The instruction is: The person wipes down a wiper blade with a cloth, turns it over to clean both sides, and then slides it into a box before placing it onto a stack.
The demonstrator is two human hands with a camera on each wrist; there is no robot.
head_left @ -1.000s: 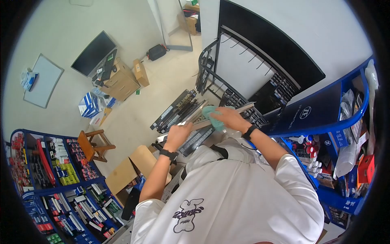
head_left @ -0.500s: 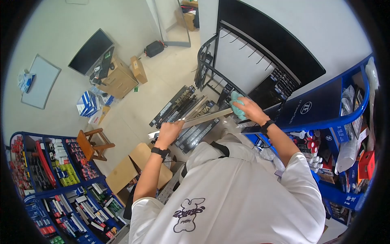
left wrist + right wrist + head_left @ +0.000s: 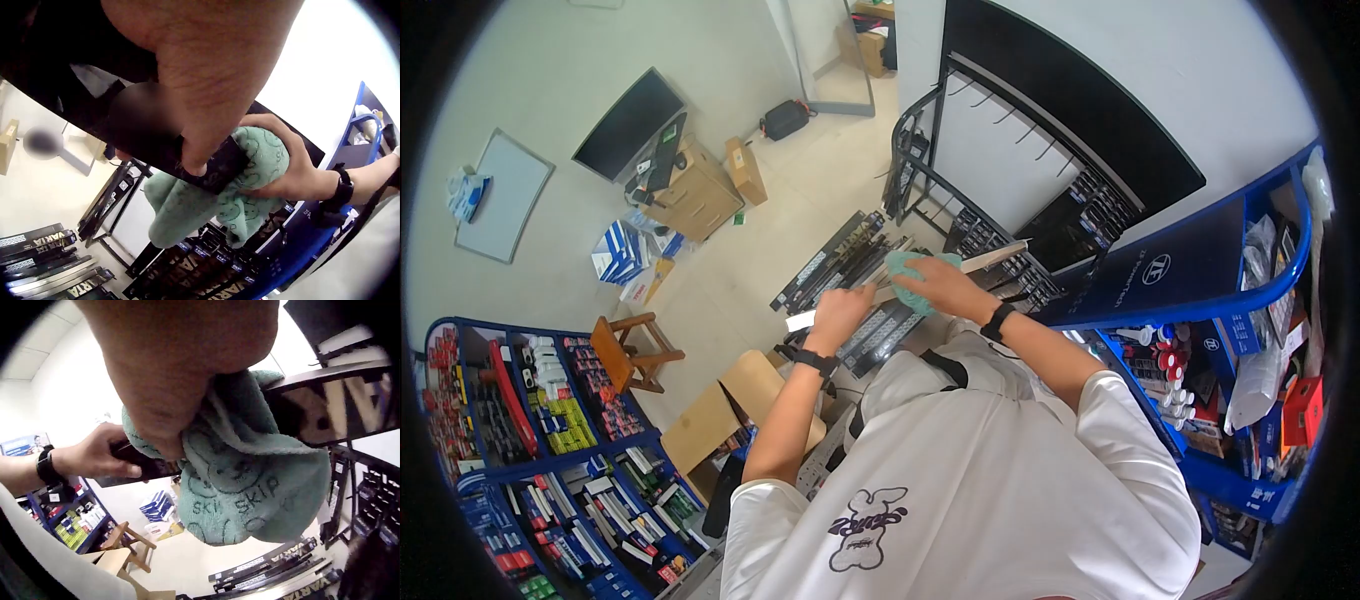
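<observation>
A long narrow box (image 3: pixel 995 258) is held up in front of the body, slanting across both hands. My left hand (image 3: pixel 840 315) grips it toward its left end, with the thumb showing on its dark face in the left wrist view. My right hand (image 3: pixel 948 290) holds a green cloth (image 3: pixel 250 494) wrapped over the box, close beside the left hand. The cloth is printed with line drawings and the word "skip"; its loose folds hang below the box. In the right wrist view, large pale lettering shows on the box beyond the cloth.
Several dark VARTA boxes (image 3: pixel 825 262) lie stacked on the floor below the hands. A black rack (image 3: pixel 920 185) with hooks stands ahead, a blue display cabinet (image 3: pixel 1160 270) at right. At left are a wooden stool (image 3: pixel 628 355), an opened carton (image 3: pixel 700 430) and stocked blue shelves (image 3: pixel 550 455).
The right hand with the cloth went out to the right along the box, then came back left beside the left hand. The left hand keeps its grip while the box shifts slightly.
</observation>
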